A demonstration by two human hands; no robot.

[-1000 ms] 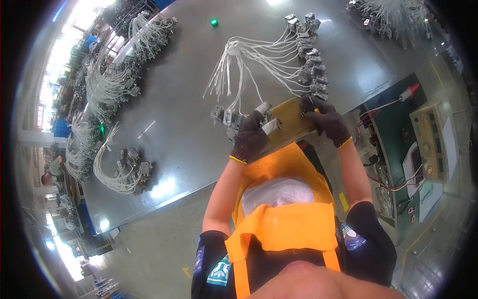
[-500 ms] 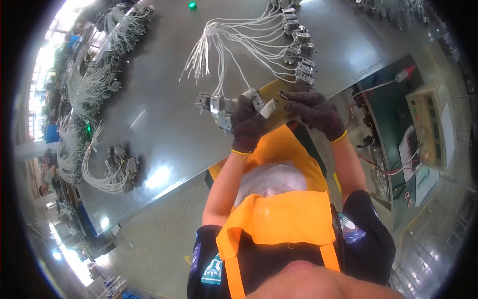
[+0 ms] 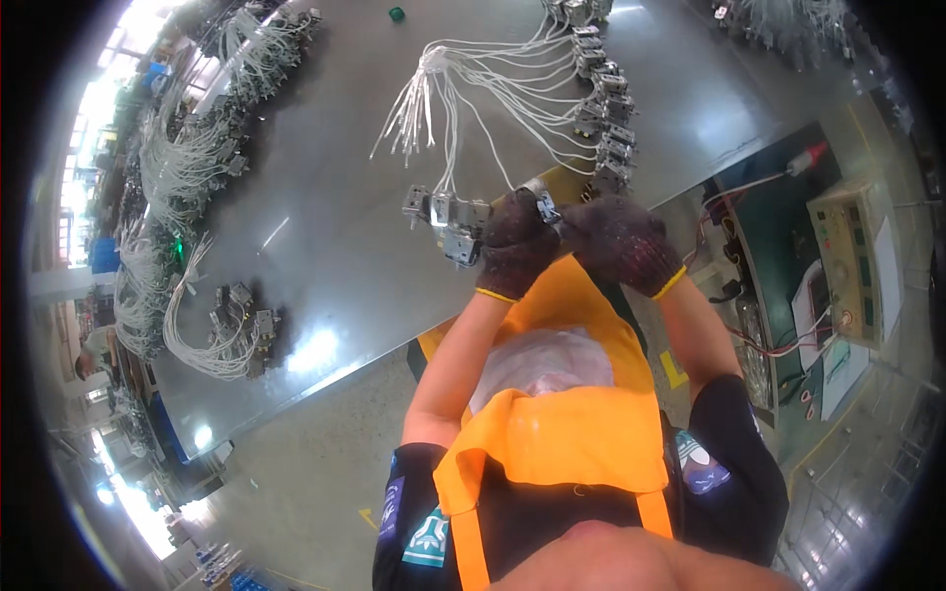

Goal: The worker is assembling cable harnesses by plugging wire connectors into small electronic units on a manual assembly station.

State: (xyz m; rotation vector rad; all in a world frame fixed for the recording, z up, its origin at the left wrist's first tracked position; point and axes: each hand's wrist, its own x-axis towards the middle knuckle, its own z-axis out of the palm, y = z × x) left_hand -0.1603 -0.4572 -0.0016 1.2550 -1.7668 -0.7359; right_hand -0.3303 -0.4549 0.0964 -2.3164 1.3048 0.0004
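Near the table's front edge, my left hand (image 3: 519, 241), in a dark glove with a yellow cuff, is closed round a small metal block (image 3: 547, 206) with a white wire running to it. My right hand (image 3: 626, 241), gloved the same way, meets it from the right. Its fingers are curled together against the block's right end; whether they pinch something is hidden. Left of my left hand lie several similar metal blocks (image 3: 458, 244), wired to a white wire bundle (image 3: 434, 61). From that bundle, more wires fan right to a row of metal blocks (image 3: 613, 128).
The grey metal table (image 3: 335, 197) carries heaps of wired blocks (image 3: 187, 163) along its left side and a smaller wired cluster (image 3: 236, 330) near its front left. A small green object (image 3: 396, 14) lies at the far side. To the right stands a beige control box (image 3: 845, 266) with cables.
My right hand has moved left and its fingers have closed in against the block in my left hand. The view has shifted slightly. The green object no longer glows.
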